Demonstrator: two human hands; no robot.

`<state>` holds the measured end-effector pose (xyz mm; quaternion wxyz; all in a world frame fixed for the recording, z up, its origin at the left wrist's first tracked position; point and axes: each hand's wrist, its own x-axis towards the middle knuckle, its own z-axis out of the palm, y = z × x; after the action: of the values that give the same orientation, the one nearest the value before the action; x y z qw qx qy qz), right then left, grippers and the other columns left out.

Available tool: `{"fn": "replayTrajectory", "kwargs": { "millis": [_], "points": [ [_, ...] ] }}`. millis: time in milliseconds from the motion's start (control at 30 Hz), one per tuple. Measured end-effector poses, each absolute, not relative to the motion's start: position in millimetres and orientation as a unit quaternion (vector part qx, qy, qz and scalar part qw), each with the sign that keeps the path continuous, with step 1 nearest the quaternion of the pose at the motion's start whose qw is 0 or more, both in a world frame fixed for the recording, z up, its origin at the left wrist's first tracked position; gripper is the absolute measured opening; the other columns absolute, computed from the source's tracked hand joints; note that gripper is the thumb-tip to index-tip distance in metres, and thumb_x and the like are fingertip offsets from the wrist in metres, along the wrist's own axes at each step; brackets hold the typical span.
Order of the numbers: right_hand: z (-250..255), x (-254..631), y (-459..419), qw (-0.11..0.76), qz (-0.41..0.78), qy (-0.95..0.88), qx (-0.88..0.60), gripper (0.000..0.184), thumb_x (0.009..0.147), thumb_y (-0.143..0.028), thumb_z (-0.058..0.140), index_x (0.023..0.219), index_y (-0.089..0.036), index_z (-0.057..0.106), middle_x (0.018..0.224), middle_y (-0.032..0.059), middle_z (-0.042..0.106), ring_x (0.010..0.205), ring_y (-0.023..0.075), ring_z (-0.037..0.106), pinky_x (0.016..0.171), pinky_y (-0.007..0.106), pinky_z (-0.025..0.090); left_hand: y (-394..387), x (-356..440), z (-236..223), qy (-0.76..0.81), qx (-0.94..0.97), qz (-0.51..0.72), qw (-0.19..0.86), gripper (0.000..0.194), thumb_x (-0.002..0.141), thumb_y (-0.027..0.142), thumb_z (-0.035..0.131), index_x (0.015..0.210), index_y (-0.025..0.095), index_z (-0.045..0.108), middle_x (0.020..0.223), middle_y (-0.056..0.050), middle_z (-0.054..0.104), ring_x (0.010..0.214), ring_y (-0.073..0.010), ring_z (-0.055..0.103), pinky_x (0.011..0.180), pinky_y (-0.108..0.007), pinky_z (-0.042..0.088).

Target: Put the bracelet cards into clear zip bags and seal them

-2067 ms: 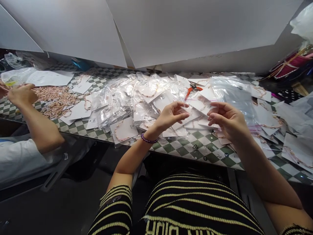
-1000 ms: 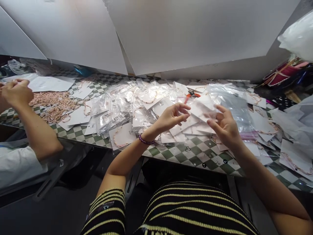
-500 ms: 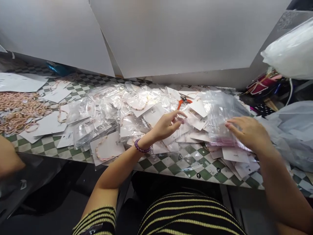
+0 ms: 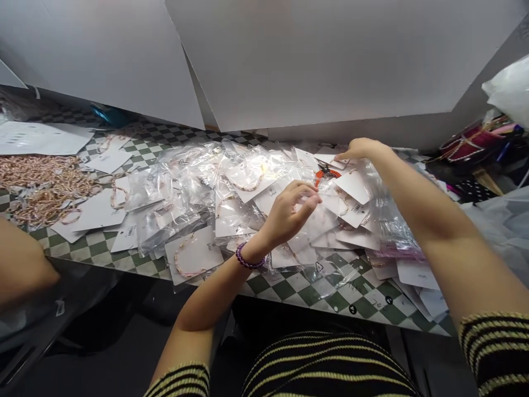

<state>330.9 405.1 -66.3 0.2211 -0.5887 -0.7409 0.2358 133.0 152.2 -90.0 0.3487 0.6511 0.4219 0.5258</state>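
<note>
My left hand [image 4: 293, 212], with a purple beaded bracelet [image 4: 248, 257] on its wrist, hovers over the middle of a heap of plastic-bagged white jewellery cards [image 4: 248, 187]. Its fingers curl towards the thumb above the cards, and I cannot see whether they pinch anything. My right hand [image 4: 361, 149] stretches to the far side of the heap, fingers extended, close to a white card [image 4: 330, 159]. Orange-handled pliers [image 4: 326, 176] lie between my hands, partly hidden by the bags. A clear zip bag [image 4: 392, 231] lies beneath my right forearm.
A co-worker's hand [image 4: 20, 264] rests at the left edge. Loose rose-gold chains [image 4: 41, 184] lie heaped on the green-and-white checkered table [image 4: 297, 286]. White boards [image 4: 309, 55] rise behind it. A white plastic bag [image 4: 510, 91] and a red pouch [image 4: 473, 143] sit at right.
My right hand has left the clear zip bag and reached forward to the far side of the heap. My left hand stays near the middle. The view has shifted slightly.
</note>
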Motion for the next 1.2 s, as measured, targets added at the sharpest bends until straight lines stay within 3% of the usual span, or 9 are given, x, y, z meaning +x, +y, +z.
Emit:
{"fn": "replayTrajectory", "kwargs": {
  "millis": [100,233,400,567,733,867,967,1100,1200],
  "points": [
    [-78.7,336.5,403.5,0.125,0.225,-0.725,-0.639,0.044,0.061,-0.036,0.079,0.058,-0.009,0.045,0.108,0.0194,0.067,0.122,0.0245,0.055,0.094,0.021,0.043,153.8,136.1,-93.9,0.398,0.614,0.524,0.437,0.031,0.093,0.045,0.052,0.097,0.018,0.064,0.084,-0.005,0.067,0.081,-0.0136,0.063,0.077,-0.028,0.049],
    [-84.8,341.3,394.8,0.081,0.209,-0.735,-0.640,0.059,0.050,-0.046,0.080,0.076,-0.002,0.052,0.119,0.0273,0.061,0.124,0.0334,0.053,0.098,0.031,0.043,153.0,141.7,-96.4,0.377,0.622,0.496,0.475,0.028,0.093,0.043,0.053,0.099,0.017,0.063,0.080,-0.004,0.068,0.075,-0.0126,0.063,0.072,-0.029,0.047],
    [-78.2,339.6,381.3,0.099,0.174,-0.776,-0.599,0.098,0.053,-0.048,0.077,0.124,0.012,0.048,0.131,0.0311,0.052,0.130,0.0397,0.047,0.108,0.039,0.036,151.7,144.2,-95.9,0.367,0.630,0.491,0.477,0.025,0.094,0.040,0.053,0.097,0.017,0.062,0.081,-0.004,0.068,0.077,-0.0119,0.063,0.075,-0.028,0.048],
    [-61.9,334.2,366.2,0.130,0.137,-0.815,-0.548,0.095,0.070,-0.036,0.066,0.147,0.007,0.030,0.149,0.0273,0.033,0.143,0.0375,0.028,0.112,0.031,0.025,152.4,142.8,-96.6,0.373,0.631,0.493,0.468,0.024,0.093,0.038,0.053,0.097,0.017,0.062,0.083,-0.005,0.068,0.080,-0.0125,0.064,0.077,-0.028,0.051],
    [-41.8,327.7,348.4,0.062,0.125,-0.885,-0.444,0.084,0.081,-0.030,0.053,0.153,0.002,0.025,0.144,0.0148,0.038,0.135,0.0292,0.039,0.101,0.027,0.031,152.8,143.0,-100.4,0.349,0.633,0.496,0.482,0.023,0.089,0.030,0.054,0.104,0.014,0.061,0.093,-0.006,0.069,0.087,-0.0125,0.066,0.083,-0.026,0.053],
    [-26.6,326.6,336.4,0.013,0.103,-0.908,-0.405,0.084,0.082,-0.026,0.069,0.155,-0.010,0.030,0.130,0.0126,0.055,0.101,0.0122,0.059,0.089,0.025,0.042,155.7,143.7,-107.6,0.335,0.640,0.507,0.470,0.027,0.088,0.030,0.055,0.110,0.015,0.061,0.100,-0.006,0.069,0.093,-0.0134,0.067,0.081,-0.026,0.055],
    [-13.8,328.6,327.2,0.057,0.109,-0.906,-0.405,0.073,0.083,-0.035,0.074,0.148,-0.017,0.045,0.104,0.0083,0.067,0.080,0.0088,0.055,0.083,0.027,0.045,157.7,144.1,-111.5,0.330,0.642,0.517,0.459,0.026,0.088,0.029,0.055,0.108,0.015,0.062,0.099,-0.006,0.069,0.091,-0.0124,0.068,0.080,-0.025,0.056],
    [4.1,333.7,317.4,0.170,0.102,-0.890,-0.411,0.054,0.084,-0.042,0.074,0.130,-0.016,0.063,0.084,0.0032,0.062,0.069,0.0055,0.045,0.078,0.026,0.041,158.4,144.0,-113.3,0.323,0.646,0.528,0.447,0.023,0.088,0.026,0.054,0.107,0.015,0.062,0.097,-0.005,0.069,0.089,-0.0110,0.068,0.081,-0.023,0.056],
    [10.0,339.2,314.8,0.160,0.140,-0.895,-0.391,0.044,0.085,-0.043,0.071,0.117,-0.014,0.070,0.073,-0.0001,0.058,0.063,0.0038,0.041,0.066,0.025,0.037,158.8,142.9,-113.2,0.302,0.645,0.532,0.458,0.026,0.087,0.021,0.054,0.112,0.015,0.059,0.095,-0.004,0.069,0.089,-0.0092,0.067,0.081,-0.020,0.056]
  ]
}}
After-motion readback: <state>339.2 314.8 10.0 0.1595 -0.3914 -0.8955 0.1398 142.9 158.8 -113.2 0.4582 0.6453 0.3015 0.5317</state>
